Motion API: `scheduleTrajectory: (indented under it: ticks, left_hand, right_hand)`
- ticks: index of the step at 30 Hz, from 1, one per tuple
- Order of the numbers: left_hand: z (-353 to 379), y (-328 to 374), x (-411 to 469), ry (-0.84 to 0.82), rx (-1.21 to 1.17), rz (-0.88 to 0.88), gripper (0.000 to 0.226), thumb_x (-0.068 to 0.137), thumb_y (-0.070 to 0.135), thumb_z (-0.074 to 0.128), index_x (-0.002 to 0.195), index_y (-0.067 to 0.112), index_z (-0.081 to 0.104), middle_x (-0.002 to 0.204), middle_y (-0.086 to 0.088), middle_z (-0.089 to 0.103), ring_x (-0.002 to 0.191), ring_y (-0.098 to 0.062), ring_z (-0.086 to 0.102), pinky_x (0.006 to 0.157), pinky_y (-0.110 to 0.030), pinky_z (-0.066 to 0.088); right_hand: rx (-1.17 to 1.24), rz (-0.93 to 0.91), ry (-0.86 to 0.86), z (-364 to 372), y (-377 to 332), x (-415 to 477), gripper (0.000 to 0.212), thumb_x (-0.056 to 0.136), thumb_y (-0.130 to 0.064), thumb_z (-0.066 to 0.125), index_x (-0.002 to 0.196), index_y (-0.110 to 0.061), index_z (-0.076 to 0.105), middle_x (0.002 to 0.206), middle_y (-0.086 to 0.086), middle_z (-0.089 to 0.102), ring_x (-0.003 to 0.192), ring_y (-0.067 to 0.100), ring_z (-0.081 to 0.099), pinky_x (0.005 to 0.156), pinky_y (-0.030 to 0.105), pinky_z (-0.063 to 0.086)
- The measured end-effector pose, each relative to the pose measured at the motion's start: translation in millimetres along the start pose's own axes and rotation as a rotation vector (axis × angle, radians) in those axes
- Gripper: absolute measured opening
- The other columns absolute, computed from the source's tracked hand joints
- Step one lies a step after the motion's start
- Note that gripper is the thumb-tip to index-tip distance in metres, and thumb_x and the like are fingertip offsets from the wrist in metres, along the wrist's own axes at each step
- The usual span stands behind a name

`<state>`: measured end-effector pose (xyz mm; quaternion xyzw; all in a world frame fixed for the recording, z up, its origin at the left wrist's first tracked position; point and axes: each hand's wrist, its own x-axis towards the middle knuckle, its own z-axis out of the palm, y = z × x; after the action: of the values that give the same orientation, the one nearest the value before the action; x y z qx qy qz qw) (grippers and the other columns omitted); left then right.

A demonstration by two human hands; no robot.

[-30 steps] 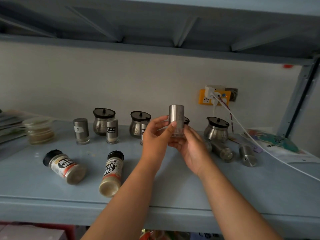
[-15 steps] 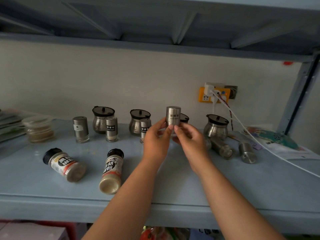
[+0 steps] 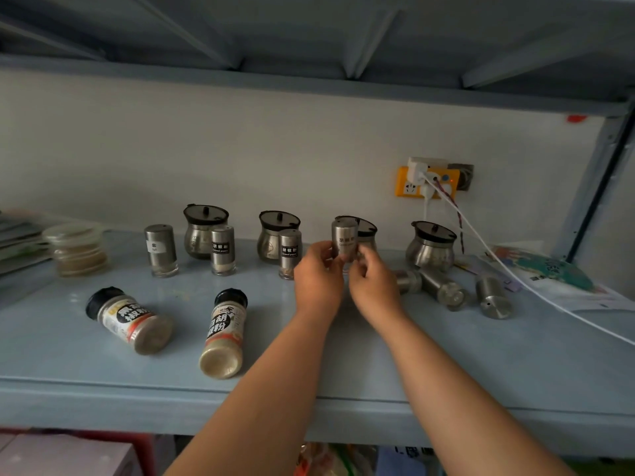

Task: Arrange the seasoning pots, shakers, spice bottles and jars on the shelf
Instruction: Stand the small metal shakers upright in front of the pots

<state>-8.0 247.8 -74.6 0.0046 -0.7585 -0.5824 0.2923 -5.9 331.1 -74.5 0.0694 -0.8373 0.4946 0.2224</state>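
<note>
My left hand [image 3: 318, 274] and my right hand [image 3: 371, 280] both grip an upright steel shaker [image 3: 344, 237] low over the blue shelf [image 3: 343, 355], in front of a steel seasoning pot [image 3: 367, 233]. Three other steel pots [image 3: 202, 230] [image 3: 275, 233] [image 3: 431, 247] stand along the wall. Upright shakers [image 3: 160, 250] [image 3: 223, 250] [image 3: 289, 252] stand to the left. Several steel shakers lie on their sides at the right [image 3: 445, 290] [image 3: 493, 297]. Two spice bottles with black caps [image 3: 132, 319] [image 3: 225, 333] lie near the front.
A stack of lidded clear dishes [image 3: 77, 249] sits at the far left by some books. A yellow wall socket [image 3: 427, 182] feeds a white cable [image 3: 536, 290] that runs across the shelf's right side over printed papers [image 3: 556, 276]. A shelf post stands at the right.
Both hands have carried the steel shaker away from me and downward, from held-up height to just above the shelf in front of the third pot.
</note>
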Motion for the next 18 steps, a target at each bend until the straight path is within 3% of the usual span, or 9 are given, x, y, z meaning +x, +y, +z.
scheduleTrajectory:
  ticks: [6,10,12,15,18]
  left_hand:
    - [1.3,-7.2,2.2,-0.057,0.102,-0.002,0.020,0.087,0.014,0.060,0.104,0.009,0.069,0.101,-0.009,0.073,0.096,-0.021,0.067,0.074,-0.024,0.046]
    - [0.5,-9.0,2.5,-0.067,0.141,-0.030,0.018,0.086,0.015,0.060,0.100,0.009,0.069,0.098,-0.010,0.072,0.093,-0.025,0.067,0.078,-0.034,0.052]
    - [-0.2,-8.4,1.8,-0.081,0.170,-0.031,0.017,0.086,0.014,0.058,0.098,0.006,0.069,0.096,-0.012,0.072,0.090,-0.027,0.066,0.075,-0.033,0.050]
    - [-1.9,-6.5,0.9,-0.107,0.239,-0.027,0.016,0.087,0.011,0.055,0.088,0.001,0.067,0.088,-0.016,0.070,0.084,-0.030,0.064,0.063,-0.029,0.041]
    - [-2.4,-4.9,-0.2,-0.145,0.264,-0.034,0.016,0.088,0.012,0.053,0.087,0.001,0.065,0.087,-0.018,0.068,0.083,-0.032,0.063,0.062,-0.027,0.036]
  right_hand:
    - [-0.092,-0.004,-0.053,2.6,-2.1,0.8,0.023,0.090,-0.005,0.041,0.106,-0.001,0.057,0.107,0.024,0.061,0.100,0.036,0.058,0.062,0.024,0.026]
    - [-0.121,0.083,-0.158,5.7,1.3,1.9,0.037,0.091,-0.012,0.038,0.127,-0.011,0.050,0.118,0.022,0.060,0.110,0.036,0.056,0.082,0.033,0.042]
    - [-0.149,0.109,-0.194,5.8,1.1,1.2,0.043,0.092,-0.014,0.037,0.135,-0.012,0.044,0.129,0.021,0.055,0.118,0.035,0.052,0.092,0.034,0.041]
    - [-0.174,0.118,-0.219,5.3,-0.8,1.2,0.042,0.093,-0.013,0.036,0.134,-0.009,0.044,0.131,0.022,0.053,0.120,0.034,0.051,0.094,0.033,0.040]
    - [-0.172,0.136,-0.228,5.3,-1.4,0.6,0.043,0.093,-0.014,0.036,0.136,-0.009,0.042,0.134,0.021,0.051,0.122,0.033,0.049,0.095,0.033,0.039]
